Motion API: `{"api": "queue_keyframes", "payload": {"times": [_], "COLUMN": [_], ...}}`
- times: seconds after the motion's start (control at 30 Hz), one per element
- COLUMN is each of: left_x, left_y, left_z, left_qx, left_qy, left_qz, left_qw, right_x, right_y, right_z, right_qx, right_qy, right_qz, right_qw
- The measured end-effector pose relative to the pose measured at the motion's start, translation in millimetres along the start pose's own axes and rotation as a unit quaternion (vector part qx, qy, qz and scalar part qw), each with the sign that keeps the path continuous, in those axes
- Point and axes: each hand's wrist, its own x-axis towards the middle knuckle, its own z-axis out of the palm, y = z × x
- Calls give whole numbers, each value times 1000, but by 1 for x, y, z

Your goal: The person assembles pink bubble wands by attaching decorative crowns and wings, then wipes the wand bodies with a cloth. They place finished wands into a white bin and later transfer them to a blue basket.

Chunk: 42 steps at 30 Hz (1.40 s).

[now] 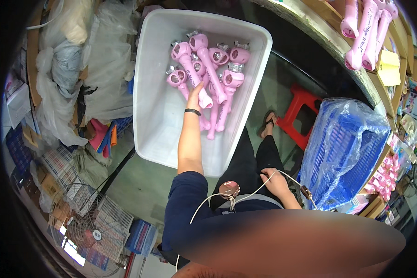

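Note:
A white plastic bin holds several pink wand-shaped plastic pieces, each with a round, hollowed head and silvery parts at the top. My left hand reaches into the bin, its fingers closed round the handle of one pink wand. Another pink wand lies right beside it, and more are heaped underneath, partly covered. Well apart from the bin, my right hand rests by my thigh with its fingers loosely bent and nothing visible in them. A pale cord runs over its fingers.
A red stool and a blue basket wrapped in clear plastic stand at right. More pink wands lie on the worktop at upper right. Plastic bags hang at left, above a wire-caged fan.

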Motion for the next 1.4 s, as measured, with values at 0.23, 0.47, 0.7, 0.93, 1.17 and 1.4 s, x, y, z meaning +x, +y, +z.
{"api": "queue_keyframes", "payload": {"times": [0.23,0.47,0.7,0.93,1.17,1.4], "left_x": [7,17,14,-135,-304,-351], "left_y": [-24,-27,-18,-26,-48,-92], "left_z": [50,83,63,21,55,197], "left_qx": [-53,9,8,158,493,476], "left_qy": [-56,-36,28,16,-35,-450], "left_qz": [-19,11,69,139,332,297], "left_qw": [997,999,997,977,803,695], "right_x": [2,2,2,-5,-3,-59], "right_y": [0,0,10,6,-15,23], "right_z": [-9,-4,-8,-22,-80,-135], "right_qx": [0,-20,-6,47,330,481], "right_qy": [1,5,16,41,93,336], "right_qz": [-10,-26,-51,-99,-209,-285], "right_qw": [1000,999,999,993,916,758]}}
